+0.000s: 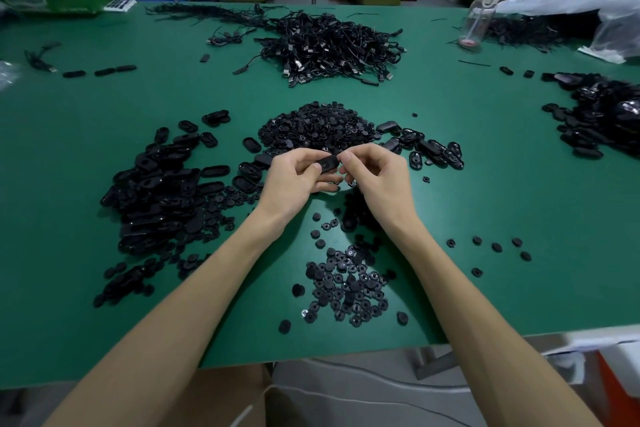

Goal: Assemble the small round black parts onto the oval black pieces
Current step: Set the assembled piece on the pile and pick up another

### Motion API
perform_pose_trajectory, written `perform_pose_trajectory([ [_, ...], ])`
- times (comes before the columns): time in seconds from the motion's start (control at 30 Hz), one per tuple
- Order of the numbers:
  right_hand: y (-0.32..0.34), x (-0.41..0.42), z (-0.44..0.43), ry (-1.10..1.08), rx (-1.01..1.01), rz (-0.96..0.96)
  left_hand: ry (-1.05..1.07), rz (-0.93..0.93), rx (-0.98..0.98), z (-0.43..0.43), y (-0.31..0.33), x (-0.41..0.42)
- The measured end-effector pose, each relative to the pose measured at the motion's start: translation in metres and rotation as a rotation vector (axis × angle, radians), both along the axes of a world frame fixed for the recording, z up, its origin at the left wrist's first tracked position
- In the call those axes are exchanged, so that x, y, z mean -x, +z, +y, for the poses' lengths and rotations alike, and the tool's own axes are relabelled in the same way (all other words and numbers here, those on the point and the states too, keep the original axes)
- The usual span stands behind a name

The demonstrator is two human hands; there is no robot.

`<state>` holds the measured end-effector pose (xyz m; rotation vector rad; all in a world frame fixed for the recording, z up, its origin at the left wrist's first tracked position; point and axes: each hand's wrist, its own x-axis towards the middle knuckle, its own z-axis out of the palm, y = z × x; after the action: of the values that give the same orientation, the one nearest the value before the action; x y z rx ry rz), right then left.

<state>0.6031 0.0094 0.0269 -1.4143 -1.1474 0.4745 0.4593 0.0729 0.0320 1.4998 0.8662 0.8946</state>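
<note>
While both my hands meet above the green table (pixel 69 135), the stock reads as follows.

- Oval piece (pixel 327 163): held off the surface, between my hands.
- Left hand (pixel 294 180): grips the piece, thumb on top, fingers curled beneath.
- Right hand (pixel 377 177): thumb and forefinger pinch the piece's right end; I cannot tell whether a round part sits under them.
- Heap of round parts (pixel 318 125): just behind my hands.
- Pile of oval pieces (pixel 159 191): to my left.
- Scatter of round parts (pixel 346 284): between my forearms, near the table edge.
- Tangle of cables (pixel 329 45): far centre.
- Clear bottle (pixel 479 14): far right, upright.
</note>
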Motion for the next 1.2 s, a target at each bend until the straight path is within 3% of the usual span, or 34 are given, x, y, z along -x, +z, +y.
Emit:
perform_pose_trajectory([
  [0.23, 0.0001, 0.0007, -0.0005, 0.025, 0.010, -0.013, 0.013, 0.017, -0.012, 0.0006, -0.0002, -0.0009],
  [0.43, -0.0005, 0.0016, -0.0022, 0.010, 0.001, 0.095, 0.019, -0.012, -0.026, 0.0005, -0.0019, -0.0003],
  [0.67, -0.0004, -0.0012, -0.0005, -0.054, 0.013, -0.025, 0.067, -0.056, -0.062, 0.0039, -0.0048, 0.0013],
  [0.97, 0.0010, 0.0015, -0.0017, -0.041, 0.024, -0.023, 0.103, -0.102, -0.023, 0.0035, -0.0024, 0.0041],
  [1.2, 0.0000, -0.0010, -0.0004, -0.058, 0.013, -0.005, 0.025, -0.034, -0.071, 0.0023, 0.0004, 0.0041],
])
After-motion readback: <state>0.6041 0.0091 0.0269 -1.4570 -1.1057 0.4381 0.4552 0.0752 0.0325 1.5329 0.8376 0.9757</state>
